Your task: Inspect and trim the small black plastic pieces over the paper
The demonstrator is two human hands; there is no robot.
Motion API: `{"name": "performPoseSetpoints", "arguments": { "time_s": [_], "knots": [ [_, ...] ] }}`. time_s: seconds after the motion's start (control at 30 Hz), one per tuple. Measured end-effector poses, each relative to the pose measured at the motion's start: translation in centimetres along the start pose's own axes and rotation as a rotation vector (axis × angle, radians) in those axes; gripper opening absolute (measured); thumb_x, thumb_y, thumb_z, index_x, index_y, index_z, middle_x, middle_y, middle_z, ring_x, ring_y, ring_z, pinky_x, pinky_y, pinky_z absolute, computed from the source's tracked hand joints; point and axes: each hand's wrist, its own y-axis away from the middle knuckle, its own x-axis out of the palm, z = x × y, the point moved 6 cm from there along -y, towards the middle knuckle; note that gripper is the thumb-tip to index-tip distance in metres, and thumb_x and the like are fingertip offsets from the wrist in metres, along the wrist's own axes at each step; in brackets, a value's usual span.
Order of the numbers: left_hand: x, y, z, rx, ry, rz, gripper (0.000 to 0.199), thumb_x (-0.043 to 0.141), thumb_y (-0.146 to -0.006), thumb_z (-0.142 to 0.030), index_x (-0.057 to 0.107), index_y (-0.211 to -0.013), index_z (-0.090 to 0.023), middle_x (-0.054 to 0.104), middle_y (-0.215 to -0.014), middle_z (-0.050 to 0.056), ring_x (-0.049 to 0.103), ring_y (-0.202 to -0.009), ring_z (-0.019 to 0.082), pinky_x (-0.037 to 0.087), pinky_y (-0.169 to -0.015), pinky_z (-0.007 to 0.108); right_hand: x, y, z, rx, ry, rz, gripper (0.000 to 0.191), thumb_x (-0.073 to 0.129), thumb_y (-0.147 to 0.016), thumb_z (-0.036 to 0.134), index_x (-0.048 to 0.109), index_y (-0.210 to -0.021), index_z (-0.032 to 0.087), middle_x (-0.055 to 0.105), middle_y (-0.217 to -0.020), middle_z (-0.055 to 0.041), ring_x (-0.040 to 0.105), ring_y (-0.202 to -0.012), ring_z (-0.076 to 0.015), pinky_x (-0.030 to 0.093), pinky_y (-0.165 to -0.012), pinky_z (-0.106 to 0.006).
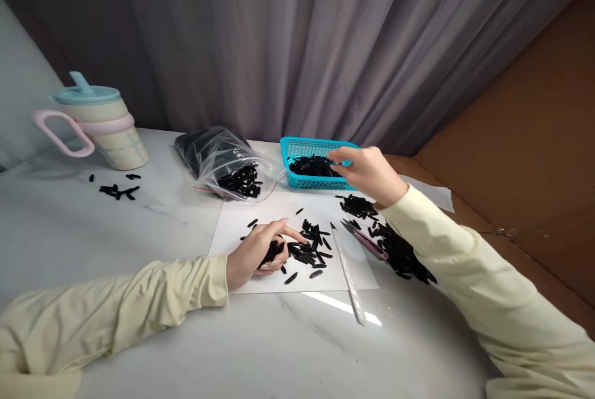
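Note:
Small, slim black pieces (pixel 307 253) lie loose on a white sheet of paper (pixel 251 281); I cannot make out their exact kind. My left hand (pixel 248 251) rests on the sheet, curled around a handful of the same pieces, its index finger stretched toward the loose ones. At the right end of a blue plastic basket (pixel 320 184), my right hand (pixel 369 170) has its thumb and fingers pinched together over the rim. Whatever sits between those fingertips is too small to tell. More black pieces (pixel 312 166) fill the basket.
A clear zip bag (pixel 223 166) of black pieces stands left of the basket. A white pen-like tool (pixel 348 275) and pink-handled snips (pixel 369 243) lie on the right, beside a dark heap (pixel 402 253). At far left are a tumbler (pixel 116 132) and scattered pieces (pixel 118 191).

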Motion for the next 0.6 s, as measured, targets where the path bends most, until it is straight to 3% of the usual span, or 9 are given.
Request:
{"name": "performPoseSetpoints", "arguments": {
  "time_s": [0.07, 0.17, 0.23, 0.33, 0.47, 0.6],
  "knots": [
    [0.0, 0.0, 0.0, -0.002, 0.017, -0.002, 0.043, 0.033, -0.088, -0.045, 0.061, -0.092, -0.012, 0.035, -0.038, -0.007, 0.019, -0.029, 0.005, 0.012, -0.032, 0.017, 0.6, 1.8, 3.4, -0.12, -0.154, 0.093, 0.019, 0.052, -0.082, 0.01, 0.068, -0.087, 0.017, 0.071, -0.081, -0.0045, 0.066, -0.073, -0.0189, 0.049, -0.067, -0.026],
    [0.0, 0.1, 0.0, 0.007, 0.037, -0.01, 0.042, 0.032, -0.088, -0.048, 0.058, -0.084, -0.015, 0.035, -0.035, -0.007, 0.02, -0.03, 0.005, 0.012, -0.033, 0.018, 2.0, 5.1, 8.4, -0.326, -0.264, 0.304, 0.022, 0.05, -0.084, 0.008, 0.066, -0.095, 0.018, 0.069, -0.078, -0.0056, 0.064, -0.068, -0.0162, 0.047, -0.062, -0.024],
    [0.0, 0.1, 0.0, 0.009, 0.048, -0.01, 0.041, 0.031, -0.088, -0.049, 0.054, -0.078, -0.017, 0.035, -0.035, -0.007, 0.022, -0.03, 0.006, 0.011, -0.034, 0.018, 2.8, 6.5, 10.2, -0.389, -0.273, 0.365, 0.025, 0.048, -0.085, 0.006, 0.063, -0.103, 0.016, 0.067, -0.079, -0.0078, 0.062, -0.069, -0.0164, 0.047, -0.061, -0.024],
    [0.0, 0.0, 0.2, -0.006, 0.065, -0.002, 0.042, 0.03, -0.087, -0.054, 0.047, -0.07, -0.019, 0.036, -0.036, -0.006, 0.022, -0.031, 0.006, 0.011, -0.035, 0.02, 3.6, 6.8, 11.0, -0.398, -0.344, 0.362, 0.025, 0.046, -0.087, 0.005, 0.061, -0.104, 0.014, 0.065, -0.085, -0.0096, 0.061, -0.073, -0.0169, 0.048, -0.063, -0.025],
    [-0.2, -0.3, 0.6, -0.045, 0.077, -0.022, 0.05, 0.03, -0.083, -0.061, 0.035, -0.057, -0.019, 0.034, -0.035, -0.005, 0.021, -0.031, 0.006, 0.01, -0.035, 0.021, 4.5, 6.1, 11.3, -0.359, -0.458, 0.325, 0.017, 0.047, -0.086, 0.007, 0.061, -0.09, 0.014, 0.064, -0.089, -0.0094, 0.059, -0.078, -0.0166, 0.048, -0.069, -0.026],
    [-0.3, -0.5, 0.8, -0.054, 0.102, -0.032, 0.053, 0.031, -0.082, -0.064, 0.035, -0.055, -0.019, 0.032, -0.035, -0.006, 0.021, -0.031, 0.005, 0.009, -0.034, 0.021, 5.2, 5.8, 11.6, -0.292, -0.521, 0.33, 0.017, 0.048, -0.081, 0.002, 0.06, -0.083, 0.014, 0.062, -0.09, -0.0087, 0.058, -0.077, -0.0164, 0.047, -0.067, -0.025]
  ]
}}
